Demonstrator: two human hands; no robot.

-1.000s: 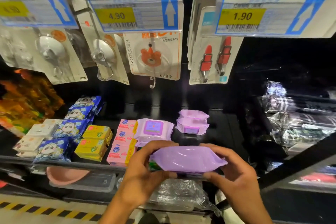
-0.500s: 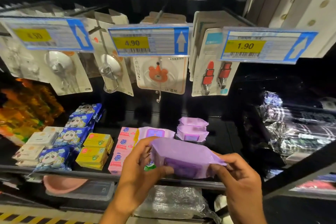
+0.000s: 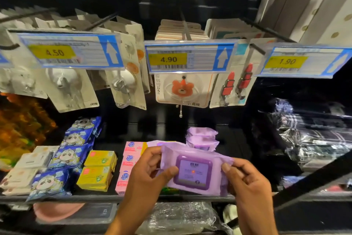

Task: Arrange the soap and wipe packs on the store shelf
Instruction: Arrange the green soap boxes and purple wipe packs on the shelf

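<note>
A lilac soft-plastic wipe pack with a darker purple rectangular lid (image 3: 194, 172) is held just above the front edge of the black store shelf (image 3: 91, 197), with the lid turned toward the camera. Its left end is pinched by the left hand (image 3: 148, 175), thumb on the front and fingers curled behind. Its right end is gripped the same way by the right hand (image 3: 247, 183). Behind it, a small stack of matching lilac wipe packs (image 3: 202, 138) is seen on the shelf. Toward the left edge, pink soap boxes (image 3: 129, 160), yellow soap boxes (image 3: 98, 170) and blue panda-printed packets (image 3: 72, 151) are laid in rows.
</note>
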